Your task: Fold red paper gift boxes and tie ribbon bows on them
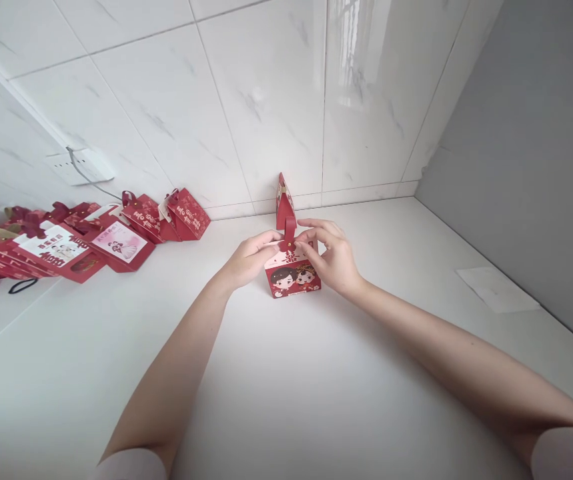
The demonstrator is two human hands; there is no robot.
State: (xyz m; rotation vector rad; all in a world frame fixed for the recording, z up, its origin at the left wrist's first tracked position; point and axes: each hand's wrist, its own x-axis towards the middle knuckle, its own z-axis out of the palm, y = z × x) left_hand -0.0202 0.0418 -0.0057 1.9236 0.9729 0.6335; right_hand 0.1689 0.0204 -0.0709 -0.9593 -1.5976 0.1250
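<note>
A small red gift box [293, 283] with two cartoon faces on its front stands upright on the white table. From its top rises a red strap handle [290, 229] with a gold stud at its base. My left hand [252, 260] grips the upper left edge of the box, thumb in front and fingers partly hidden behind. At the upper right, my right hand [335, 257] pinches the box's top beside the stud, its index finger stretched past the strap. Just behind stands another red box [285, 205], seen edge-on near the wall.
Many red gift boxes and bags [71, 250] crowd the table's left side along the tiled wall [266, 100]. A black loop [23, 286] lies before them. A wall socket [81, 167] with a cable is above. At right are a white paper [497, 290] and a grey panel [521, 153].
</note>
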